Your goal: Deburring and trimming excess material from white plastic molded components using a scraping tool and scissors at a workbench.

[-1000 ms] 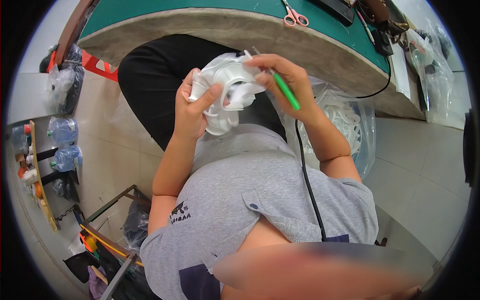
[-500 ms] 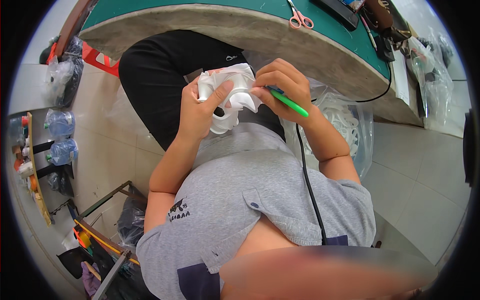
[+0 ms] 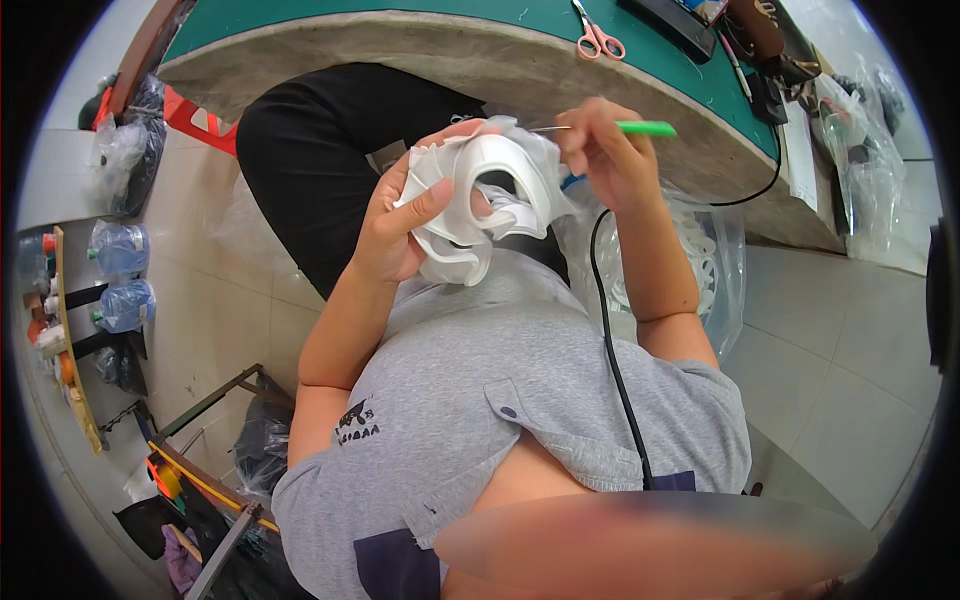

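Note:
A white, soft-looking moulded piece (image 3: 485, 160) with curved edges and several openings, rather like a mask, is held over my lap. My left hand (image 3: 400, 220) grips its left side, thumb on the front and fingers behind. Right of the piece, my right hand (image 3: 615, 155), somewhat blurred, is closed round a green-handled tool (image 3: 648, 129). The tool's slim metal tip points left toward the piece's upper right edge; whether it touches cannot be made out. A small blue thing (image 3: 572, 182) shows just below my right fingers.
Ahead is a green-topped table (image 3: 400, 18) bearing pink-handled scissors (image 3: 600, 42) and a black box (image 3: 668, 25). A clear bag of white pieces (image 3: 700, 250) lies by my right forearm. A black cable (image 3: 612, 340) hangs across my front. Water jugs (image 3: 122, 303) stand at left.
My right hand has pulled back up and right from the white piece, and the green handle has swung from slanting down to level. The piece has turned, showing its openings more.

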`<action>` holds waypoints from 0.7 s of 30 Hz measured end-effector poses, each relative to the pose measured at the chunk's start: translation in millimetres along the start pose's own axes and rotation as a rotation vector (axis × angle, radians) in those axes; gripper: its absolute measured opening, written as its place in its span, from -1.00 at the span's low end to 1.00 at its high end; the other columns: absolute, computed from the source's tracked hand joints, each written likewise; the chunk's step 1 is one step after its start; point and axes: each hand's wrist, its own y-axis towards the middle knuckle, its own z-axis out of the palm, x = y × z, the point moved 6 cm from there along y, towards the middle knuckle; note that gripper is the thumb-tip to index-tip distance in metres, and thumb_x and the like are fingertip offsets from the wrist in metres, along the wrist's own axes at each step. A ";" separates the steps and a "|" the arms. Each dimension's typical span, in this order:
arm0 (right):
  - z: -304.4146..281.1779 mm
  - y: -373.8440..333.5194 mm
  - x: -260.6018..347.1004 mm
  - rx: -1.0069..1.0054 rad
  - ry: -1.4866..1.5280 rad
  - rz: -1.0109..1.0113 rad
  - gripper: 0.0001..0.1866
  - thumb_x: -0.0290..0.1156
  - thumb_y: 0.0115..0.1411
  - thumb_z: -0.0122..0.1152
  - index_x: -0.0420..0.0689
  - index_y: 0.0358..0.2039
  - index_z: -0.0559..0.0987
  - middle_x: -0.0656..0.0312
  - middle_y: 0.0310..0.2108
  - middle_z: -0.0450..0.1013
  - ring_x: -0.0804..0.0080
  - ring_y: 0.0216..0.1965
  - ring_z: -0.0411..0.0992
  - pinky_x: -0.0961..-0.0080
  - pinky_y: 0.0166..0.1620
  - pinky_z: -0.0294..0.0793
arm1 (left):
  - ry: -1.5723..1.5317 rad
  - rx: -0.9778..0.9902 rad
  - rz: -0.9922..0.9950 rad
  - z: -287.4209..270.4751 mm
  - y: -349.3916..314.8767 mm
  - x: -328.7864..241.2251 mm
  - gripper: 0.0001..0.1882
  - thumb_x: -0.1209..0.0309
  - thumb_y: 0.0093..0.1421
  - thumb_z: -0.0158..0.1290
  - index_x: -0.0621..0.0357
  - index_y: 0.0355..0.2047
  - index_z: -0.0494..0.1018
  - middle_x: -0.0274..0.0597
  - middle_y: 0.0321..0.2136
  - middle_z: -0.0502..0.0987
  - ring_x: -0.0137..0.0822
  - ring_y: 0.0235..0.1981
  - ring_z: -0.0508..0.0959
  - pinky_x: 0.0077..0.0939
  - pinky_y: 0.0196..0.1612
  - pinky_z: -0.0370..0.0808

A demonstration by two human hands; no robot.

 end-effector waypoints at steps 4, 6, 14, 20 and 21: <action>47.6 -11.7 54.6 0.085 -0.940 -0.667 -0.73 -0.44 -0.12 0.37 -0.20 -0.37 0.55 0.13 -0.46 0.42 0.33 -0.42 0.38 0.46 -0.35 0.38 | 0.067 0.066 0.020 3.3 2.4 0.1 -0.39 0.41 0.17 0.08 0.32 0.20 0.17 -0.07 0.12 0.34 -0.32 -0.05 0.50 -0.41 0.02 0.46; 57.7 -12.0 42.0 0.131 -1.114 -0.783 -0.62 -0.55 -0.28 0.41 -0.18 -0.35 0.55 0.15 -0.44 0.41 0.27 -0.44 0.39 0.45 -0.39 0.40 | 0.128 0.092 0.001 9.8 3.4 5.0 -0.37 0.40 0.17 0.09 0.31 0.22 0.15 -0.09 0.16 0.29 -0.31 0.02 0.46 -0.39 0.08 0.40; 18.4 -61.0 76.1 -0.254 -0.941 -1.010 -0.76 -0.49 0.09 0.27 -0.14 -0.27 0.39 0.16 -0.42 0.33 0.45 -0.52 0.36 0.53 -0.48 0.41 | 0.027 -0.147 0.020 -29.5 14.0 10.8 -0.43 0.39 0.28 -0.05 0.24 0.26 0.08 -0.13 0.22 0.21 -0.05 0.03 0.47 -0.24 0.02 0.48; -43.7 -119.0 111.7 -0.761 -0.644 -0.987 -0.75 -0.43 0.09 0.27 -0.14 -0.30 0.37 0.16 -0.41 0.32 0.58 -0.53 0.32 0.67 -0.54 0.33 | 0.106 -0.401 0.050 -62.8 17.0 9.4 -0.50 0.38 0.33 -0.16 0.24 0.24 0.12 -0.17 0.17 0.28 -0.34 -0.15 0.55 -0.53 -0.21 0.56; -53.2 -127.2 120.3 -0.790 -0.719 -0.898 -0.75 -0.36 0.09 0.26 -0.14 -0.37 0.35 0.19 -0.47 0.31 0.55 -0.52 0.30 0.63 -0.52 0.31 | 0.104 -0.401 0.050 -68.5 15.8 10.4 -0.50 0.38 0.33 -0.16 0.24 0.24 0.12 -0.17 0.17 0.28 -0.34 -0.15 0.55 -0.53 -0.21 0.56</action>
